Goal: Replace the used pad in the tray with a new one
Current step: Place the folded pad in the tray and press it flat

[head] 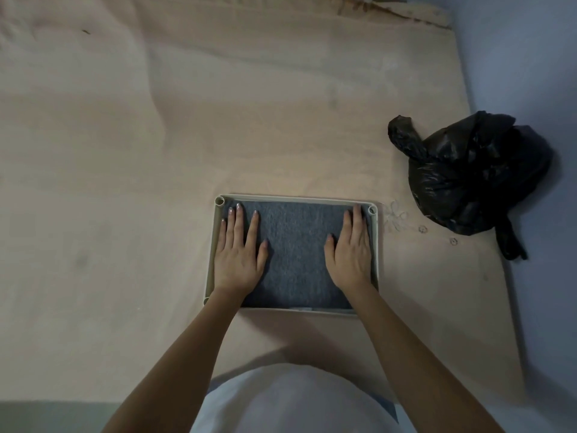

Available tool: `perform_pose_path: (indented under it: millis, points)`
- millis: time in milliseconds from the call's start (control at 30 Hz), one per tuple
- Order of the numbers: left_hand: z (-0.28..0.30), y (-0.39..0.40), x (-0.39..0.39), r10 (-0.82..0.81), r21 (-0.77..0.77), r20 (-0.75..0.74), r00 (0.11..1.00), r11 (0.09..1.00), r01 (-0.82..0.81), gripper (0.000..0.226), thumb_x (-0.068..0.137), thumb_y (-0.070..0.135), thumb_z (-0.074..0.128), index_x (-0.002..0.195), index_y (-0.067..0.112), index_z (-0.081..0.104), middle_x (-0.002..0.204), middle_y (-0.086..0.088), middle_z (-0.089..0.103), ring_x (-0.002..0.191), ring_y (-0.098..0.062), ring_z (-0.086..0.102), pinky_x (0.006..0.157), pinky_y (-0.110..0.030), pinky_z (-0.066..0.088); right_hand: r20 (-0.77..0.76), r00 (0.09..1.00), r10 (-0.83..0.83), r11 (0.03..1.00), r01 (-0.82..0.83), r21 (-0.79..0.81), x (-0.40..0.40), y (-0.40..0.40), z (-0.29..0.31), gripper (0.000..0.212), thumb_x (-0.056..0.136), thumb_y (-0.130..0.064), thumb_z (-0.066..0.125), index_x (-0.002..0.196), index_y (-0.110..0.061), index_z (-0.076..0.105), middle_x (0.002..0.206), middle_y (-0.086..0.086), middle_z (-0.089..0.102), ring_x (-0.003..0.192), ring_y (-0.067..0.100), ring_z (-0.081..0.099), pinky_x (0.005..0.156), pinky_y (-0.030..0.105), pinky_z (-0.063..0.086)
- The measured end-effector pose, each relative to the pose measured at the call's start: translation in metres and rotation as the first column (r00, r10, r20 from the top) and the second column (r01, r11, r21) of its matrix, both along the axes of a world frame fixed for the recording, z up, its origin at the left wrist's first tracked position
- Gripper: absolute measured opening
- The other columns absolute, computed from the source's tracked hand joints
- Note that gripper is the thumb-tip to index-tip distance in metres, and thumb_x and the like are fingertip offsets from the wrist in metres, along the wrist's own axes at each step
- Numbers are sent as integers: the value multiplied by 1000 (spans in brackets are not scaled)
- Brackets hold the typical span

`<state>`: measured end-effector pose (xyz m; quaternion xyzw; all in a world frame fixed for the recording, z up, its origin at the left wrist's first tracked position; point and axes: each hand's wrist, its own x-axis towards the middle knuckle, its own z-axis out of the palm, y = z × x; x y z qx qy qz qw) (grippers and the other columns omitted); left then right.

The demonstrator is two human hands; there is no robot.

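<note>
The head view looked down on a pale beige board (218,120) laid on the floor, its far edge ragged and its right edge running beside a bluish wall. Close to the board's near edge sat the tray (296,199), a light-coloured rectangle with round sockets at its corners. A dark grey pad (296,254) lay flat inside it, filling it nearly from rim to rim.

The left hand (239,256) lay palm down on the pad's left side, fingers straight and a little spread, gripping nothing. The right hand (351,254) lay likewise on the right side, flat, fingers straight and together, reaching toward the tray's far right corner. Both merely pressed on the pad.

By the board's right edge, well apart from the tray, stood a knotted black bag (477,176).

As a judgement: whether this pad was the new one could not be told for certain. With a tied bag set aside and both palms flattening the pad, the swap looked nearly done, with only smoothing and seating the edges remaining.
</note>
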<state>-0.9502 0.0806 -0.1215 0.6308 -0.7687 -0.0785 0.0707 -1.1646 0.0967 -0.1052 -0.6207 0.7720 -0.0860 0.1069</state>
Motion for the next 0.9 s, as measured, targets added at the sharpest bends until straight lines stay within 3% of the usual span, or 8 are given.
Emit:
perform_pose_path:
  millis: [167,333,433,533,600,667,733,900]
  points:
    - [1,0,0,0,23,11,1000,1000,0,60,97,40,25,148,8,29,154,-23,22,144,-34,17,118,-43,9,144,989,-20,999,27,-47,-2,-2,-3,55,93,-30,39,132,7,42,149,22,29,130,35,41,104,40,39]
    - [5,-1,1,-6,70,27,1000,998,4,61,97,40,24,148,8,29,154,-23,21,144,-34,17,118,-43,9,527,840,-129,961,236,-142,-10,-9,9,33,91,2,47,123,9,47,140,17,35,126,24,42,102,2,20]
    - [10,-2,1,-13,122,21,1000,992,11,62,96,43,23,148,10,28,155,-21,21,145,-33,16,118,-43,8,669,727,-153,942,311,-122,-15,-9,23,30,89,8,44,119,6,50,135,16,41,124,20,42,93,-5,23]
    - [19,-5,6,8,167,-52,999,986,1,68,92,50,22,149,12,27,156,-17,19,146,-30,12,119,-37,5,546,835,-70,957,210,-199,-15,-3,34,31,90,3,47,121,3,52,139,12,42,127,22,43,93,4,31]
    - [26,-4,11,-50,138,-54,997,989,57,74,89,54,28,147,9,30,155,-16,23,145,-30,17,119,-36,6,359,923,139,971,-55,-235,-14,4,36,41,91,-12,54,130,-2,50,146,10,38,135,22,37,103,23,36]
    - [30,3,13,-210,106,-1,978,972,209,78,87,59,35,147,8,30,154,-16,26,143,-32,22,118,-39,8,182,899,398,916,-380,-125,-11,14,31,64,90,-40,54,142,-6,38,154,7,27,144,20,19,115,35,22]
    - [30,13,13,-364,112,42,930,927,358,86,85,67,36,148,9,28,154,-15,24,143,-31,21,117,-41,8,34,826,563,825,-564,28,-6,24,23,88,83,-65,44,149,-10,21,158,4,10,146,18,3,119,37,6]
    - [26,29,11,-491,282,110,864,849,446,99,81,80,10,150,8,20,156,-15,20,144,-30,18,118,-45,15,-66,763,643,752,-611,247,-1,37,15,109,72,-82,29,151,-11,2,159,6,-8,146,20,-11,116,39,-7]
